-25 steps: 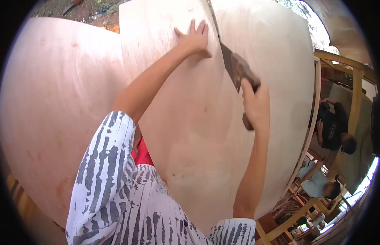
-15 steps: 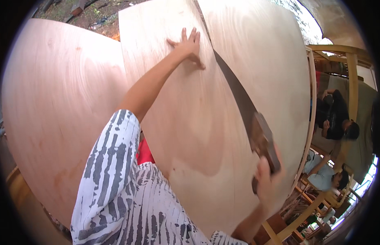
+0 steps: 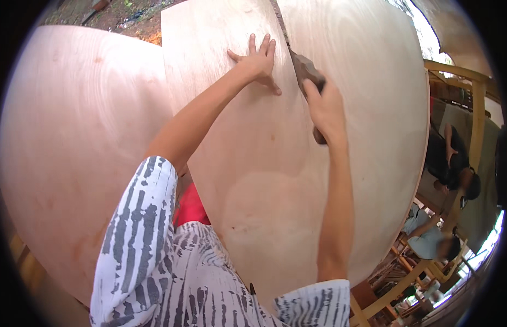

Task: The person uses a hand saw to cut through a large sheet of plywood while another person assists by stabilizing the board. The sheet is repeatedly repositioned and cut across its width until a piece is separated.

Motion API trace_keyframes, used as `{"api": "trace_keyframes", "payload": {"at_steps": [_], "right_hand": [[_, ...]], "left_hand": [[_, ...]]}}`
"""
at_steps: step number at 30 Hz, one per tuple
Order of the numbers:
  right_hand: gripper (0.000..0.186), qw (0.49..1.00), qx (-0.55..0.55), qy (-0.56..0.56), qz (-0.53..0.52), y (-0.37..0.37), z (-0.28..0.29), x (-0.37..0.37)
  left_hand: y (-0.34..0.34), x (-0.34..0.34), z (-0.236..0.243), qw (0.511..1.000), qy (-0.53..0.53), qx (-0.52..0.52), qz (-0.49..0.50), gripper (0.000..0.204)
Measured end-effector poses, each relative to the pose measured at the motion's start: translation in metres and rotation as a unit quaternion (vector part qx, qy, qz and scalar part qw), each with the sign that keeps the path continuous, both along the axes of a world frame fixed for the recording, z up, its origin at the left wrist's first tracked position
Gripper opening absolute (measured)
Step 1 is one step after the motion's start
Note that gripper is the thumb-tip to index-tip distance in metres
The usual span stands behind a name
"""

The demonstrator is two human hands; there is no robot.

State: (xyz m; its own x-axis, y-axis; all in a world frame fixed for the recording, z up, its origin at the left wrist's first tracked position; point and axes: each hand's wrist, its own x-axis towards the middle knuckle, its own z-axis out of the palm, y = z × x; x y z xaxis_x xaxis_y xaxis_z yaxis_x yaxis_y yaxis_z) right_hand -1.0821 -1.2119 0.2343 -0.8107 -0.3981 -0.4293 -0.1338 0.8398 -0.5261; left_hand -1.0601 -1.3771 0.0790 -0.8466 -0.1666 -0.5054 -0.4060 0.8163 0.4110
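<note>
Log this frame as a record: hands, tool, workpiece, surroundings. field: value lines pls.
left_hand: left hand flat on the panel, fingers spread, left of the cut
right_hand: right hand gripping the saw handle
tool: handsaw, at the near end of the cut; blade mostly out of sight
workpiece: large pale wood panel
cut: dark narrow slit from the saw toward the far edge
left_side: another pale wood panel
background_right: two people, one in dark clothing, one in light blue

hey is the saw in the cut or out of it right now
In: the saw meets the board at the near end of the cut, with little more than its handle end showing.
</note>
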Motion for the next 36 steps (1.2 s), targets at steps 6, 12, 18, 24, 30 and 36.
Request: {"api": "trace_keyframes", "payload": {"at_steps": [6, 12, 18, 24, 30, 36], "right_hand": [[0.052, 0.991, -0.006, -0.048, -0.127, 0.126, 0.171, 0.111], [0.057, 0.992, -0.032, 0.03, -0.116, 0.153, 0.241, 0.156], [0.046, 0.991, -0.13, 0.027, -0.022, 0.032, -0.004, 0.037], [0.046, 0.999, -0.042, -0.024, 0.009, 0.02, 0.036, 0.041], [0.054, 0.995, 0.005, 0.072, -0.068, 0.129, 0.258, 0.172], [0.048, 0.993, -0.113, 0.032, -0.015, 0.078, 0.069, 0.098]], "left_hand": [[-0.036, 0.019, -0.002, 0.999, -0.01, -0.041, 0.034, 0.159], [-0.019, 0.007, 0.002, 1.0, 0.004, -0.019, 0.024, 0.157], [-0.015, 0.017, -0.005, 1.0, -0.003, -0.018, 0.023, 0.157], [-0.045, 0.015, -0.021, 0.999, -0.018, -0.042, 0.024, 0.159], [-0.029, 0.005, -0.002, 0.999, -0.016, -0.041, 0.017, 0.158], [-0.052, 0.026, -0.001, 0.997, -0.017, -0.059, 0.039, 0.159]]}}
